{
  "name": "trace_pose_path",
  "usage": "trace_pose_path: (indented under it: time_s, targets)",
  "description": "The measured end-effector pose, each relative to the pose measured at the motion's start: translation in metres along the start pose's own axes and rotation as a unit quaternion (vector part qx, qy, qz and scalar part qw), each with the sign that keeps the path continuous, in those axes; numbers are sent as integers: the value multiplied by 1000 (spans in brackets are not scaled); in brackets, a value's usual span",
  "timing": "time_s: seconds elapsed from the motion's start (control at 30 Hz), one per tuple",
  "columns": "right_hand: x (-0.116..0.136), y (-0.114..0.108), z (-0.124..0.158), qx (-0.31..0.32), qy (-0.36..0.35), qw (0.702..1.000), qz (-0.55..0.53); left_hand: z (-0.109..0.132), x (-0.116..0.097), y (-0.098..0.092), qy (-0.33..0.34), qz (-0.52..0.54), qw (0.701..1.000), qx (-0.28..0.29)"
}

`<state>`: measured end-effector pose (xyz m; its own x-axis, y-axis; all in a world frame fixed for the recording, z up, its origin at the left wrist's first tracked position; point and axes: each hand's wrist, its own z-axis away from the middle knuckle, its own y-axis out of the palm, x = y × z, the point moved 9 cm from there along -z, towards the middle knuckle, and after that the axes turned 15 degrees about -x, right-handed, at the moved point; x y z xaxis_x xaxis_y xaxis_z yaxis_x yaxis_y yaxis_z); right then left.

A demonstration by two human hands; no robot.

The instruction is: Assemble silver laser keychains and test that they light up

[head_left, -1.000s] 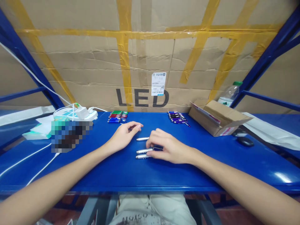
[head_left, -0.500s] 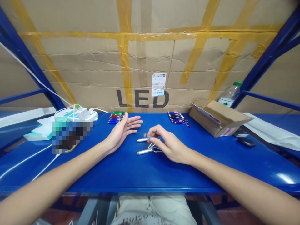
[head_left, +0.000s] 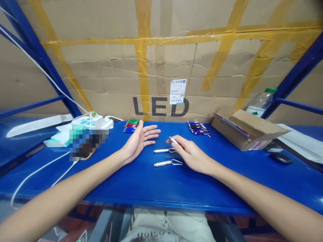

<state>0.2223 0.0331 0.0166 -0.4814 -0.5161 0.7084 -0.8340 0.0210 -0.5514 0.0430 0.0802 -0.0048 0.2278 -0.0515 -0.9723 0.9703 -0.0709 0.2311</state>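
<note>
My right hand (head_left: pixel 193 155) pinches a small silver keychain flashlight (head_left: pixel 172 139) between thumb and fingers, just above the blue tabletop (head_left: pixel 141 188). Most of its rear end is hidden by the hand. Two more silver flashlights lie below and left of that hand: an upper one (head_left: pixel 160 151), its clip partly behind the fingers, and a lower one (head_left: pixel 163 164) with its carabiner clip in full view. My left hand (head_left: pixel 137 143) is open, palm facing right, fingers spread and holding nothing. Behind it is a row of green, red and blue flashlights (head_left: pixel 130 129), partly covered by the thumb.
Purple, black and blue flashlights (head_left: pixel 198 128) lie at the back right. Beside them are an open cardboard box (head_left: pixel 254 134), a bottle (head_left: pixel 261 102) and a black mouse (head_left: pixel 280 158). A white power strip (head_left: pixel 108 125), cables and a blurred-out phone-like object (head_left: pixel 88 148) occupy the left.
My right hand has lifted a silver flashlight clear of the other two, whose clips now show more. The view has shifted slightly. My left hand stays open.
</note>
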Motion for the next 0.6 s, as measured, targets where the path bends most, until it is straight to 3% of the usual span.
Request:
trace_pose_path:
  time_s: [0.6]
  targets:
    - [17,16,11,111,-134,982,76,2,-2,4,-11,24,999,18]
